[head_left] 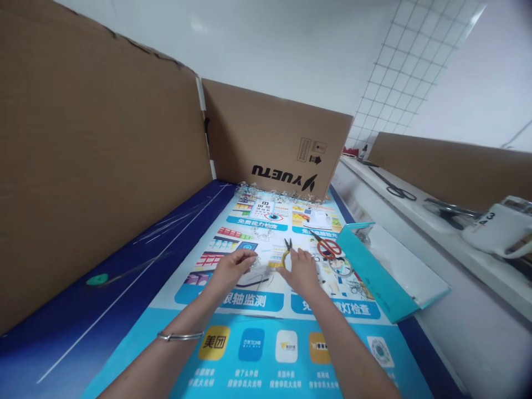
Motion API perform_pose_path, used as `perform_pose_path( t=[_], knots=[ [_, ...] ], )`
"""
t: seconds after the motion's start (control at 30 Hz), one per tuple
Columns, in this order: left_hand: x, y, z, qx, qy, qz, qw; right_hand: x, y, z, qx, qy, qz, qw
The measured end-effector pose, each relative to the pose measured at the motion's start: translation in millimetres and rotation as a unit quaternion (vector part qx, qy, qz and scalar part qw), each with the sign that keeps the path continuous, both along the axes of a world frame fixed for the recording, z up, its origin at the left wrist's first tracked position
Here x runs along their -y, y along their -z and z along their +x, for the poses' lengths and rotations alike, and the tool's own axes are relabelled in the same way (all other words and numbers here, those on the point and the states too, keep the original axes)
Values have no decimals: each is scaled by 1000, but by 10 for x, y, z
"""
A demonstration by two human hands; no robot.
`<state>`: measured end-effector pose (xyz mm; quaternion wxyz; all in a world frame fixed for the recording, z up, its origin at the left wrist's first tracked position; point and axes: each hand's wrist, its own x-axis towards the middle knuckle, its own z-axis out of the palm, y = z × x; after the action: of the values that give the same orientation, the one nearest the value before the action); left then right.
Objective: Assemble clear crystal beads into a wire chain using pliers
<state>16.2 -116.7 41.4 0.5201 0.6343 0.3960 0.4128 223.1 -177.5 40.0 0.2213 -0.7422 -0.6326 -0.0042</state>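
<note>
My left hand (236, 268), with a silver bangle (180, 336) on the wrist, is closed in a pinch above the printed mat (166, 327). What it pinches is too small to make out, perhaps something clear at the fingertips. Just to the right, my right hand (302, 270) lies over small yellow-handled scissors (286, 256), fingers around the handles, blades pointing away from me. Beyond that hand rest red-handled scissors (328, 246). A clear, wiry tangle (261, 233) sits on the mat ahead of my hands.
Cardboard panels (274, 138) stand behind and at the left. More clear tangles line the back panel's foot. An open turquoise box (382, 277) lies at the right. A ledge holds black scissors (401, 192) and a white mug (499, 227). A green-ended tool (97, 280) lies left.
</note>
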Motion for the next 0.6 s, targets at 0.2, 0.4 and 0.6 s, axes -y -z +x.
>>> perform_pose_path(
  t=[0.2, 0.4, 0.6],
  knots=[
    [57, -25, -8, 16, 12, -14, 1000, -45, 198, -64, 130, 4, -44, 991],
    [98, -75, -31, 34, 9, 11, 999, -68, 164, -136, 130, 0, -18, 991],
    [67, -42, -81, 58, -4, 14, 998, -93, 198, -196, 138, -34, -40, 989]
  ],
)
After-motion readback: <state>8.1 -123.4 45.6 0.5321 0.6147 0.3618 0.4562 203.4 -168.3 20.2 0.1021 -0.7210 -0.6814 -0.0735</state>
